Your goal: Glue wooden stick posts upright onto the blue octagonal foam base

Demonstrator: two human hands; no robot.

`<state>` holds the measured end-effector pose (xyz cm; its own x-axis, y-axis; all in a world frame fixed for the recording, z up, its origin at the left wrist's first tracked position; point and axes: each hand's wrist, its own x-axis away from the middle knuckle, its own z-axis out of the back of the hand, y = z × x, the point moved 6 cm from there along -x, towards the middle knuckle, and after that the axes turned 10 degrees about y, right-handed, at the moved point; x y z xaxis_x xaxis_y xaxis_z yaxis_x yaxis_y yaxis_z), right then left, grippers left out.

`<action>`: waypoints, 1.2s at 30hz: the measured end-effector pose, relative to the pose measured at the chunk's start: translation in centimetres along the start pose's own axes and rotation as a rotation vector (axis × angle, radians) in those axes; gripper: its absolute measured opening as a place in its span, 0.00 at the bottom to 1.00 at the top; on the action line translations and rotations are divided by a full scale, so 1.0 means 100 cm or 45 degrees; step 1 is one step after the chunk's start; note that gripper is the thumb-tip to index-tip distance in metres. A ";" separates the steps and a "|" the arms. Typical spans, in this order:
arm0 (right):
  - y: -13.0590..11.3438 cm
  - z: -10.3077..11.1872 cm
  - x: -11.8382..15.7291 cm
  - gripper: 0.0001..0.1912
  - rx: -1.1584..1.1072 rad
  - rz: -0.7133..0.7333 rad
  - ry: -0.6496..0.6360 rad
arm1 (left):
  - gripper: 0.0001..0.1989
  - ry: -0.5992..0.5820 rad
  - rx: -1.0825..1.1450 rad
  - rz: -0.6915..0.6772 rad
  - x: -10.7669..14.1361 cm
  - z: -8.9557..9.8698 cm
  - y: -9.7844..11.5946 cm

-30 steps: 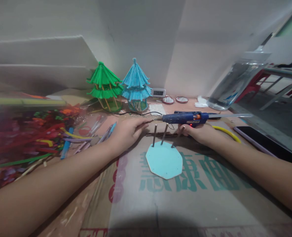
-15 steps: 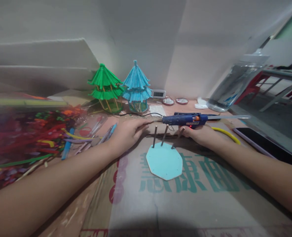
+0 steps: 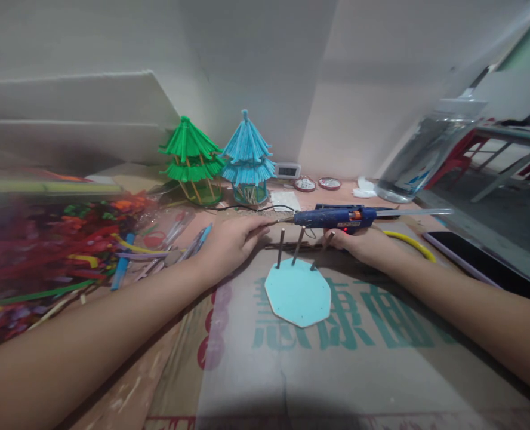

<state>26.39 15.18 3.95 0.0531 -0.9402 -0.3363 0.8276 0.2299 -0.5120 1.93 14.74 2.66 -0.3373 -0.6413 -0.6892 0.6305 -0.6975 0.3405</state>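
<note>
My right hand (image 3: 363,245) is closed round the grip of a blue hot glue gun (image 3: 332,217), which points left. A small red light glows on it, and a clear glue stick (image 3: 417,212) juts from its back. At the nozzle, my left hand (image 3: 233,239) has its fingers pinched together; what they hold is hidden. Below and between my hands lies a light-blue octagonal board (image 3: 298,295). Three brown sticks (image 3: 298,246) stand along its far edge, the right one leaning right. More brown sticks (image 3: 292,245) lie behind it.
Green (image 3: 191,149) and blue (image 3: 247,155) pagoda models stand at the back, near a small digital display (image 3: 287,171). Colourful craft scraps (image 3: 68,257) crowd the left. On the right are a phone (image 3: 484,263) and a large clear plastic container (image 3: 426,155). Printed cardboard (image 3: 336,382) covers the table.
</note>
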 end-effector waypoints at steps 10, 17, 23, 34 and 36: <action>0.003 -0.002 0.000 0.19 -0.044 -0.007 -0.005 | 0.15 -0.013 -0.016 0.015 0.000 0.000 -0.002; 0.012 -0.012 -0.001 0.20 -0.063 -0.011 -0.105 | 0.15 0.004 0.018 0.004 -0.001 0.001 0.000; 0.003 -0.013 -0.002 0.17 -0.319 0.060 -0.129 | 0.15 0.010 0.049 0.045 0.001 0.001 -0.002; -0.001 0.033 -0.030 0.21 -0.982 -0.087 0.137 | 0.13 -0.063 -0.002 0.207 -0.003 -0.001 -0.007; -0.001 0.038 -0.045 0.21 -0.892 -0.117 0.117 | 0.13 -0.046 0.039 0.237 -0.003 -0.001 -0.008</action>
<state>28.17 18.46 8.49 -0.0729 -0.9457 -0.3168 0.2707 0.2870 -0.9189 1.60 15.55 2.54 -0.2420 -0.7705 -0.5897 0.6627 -0.5752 0.4796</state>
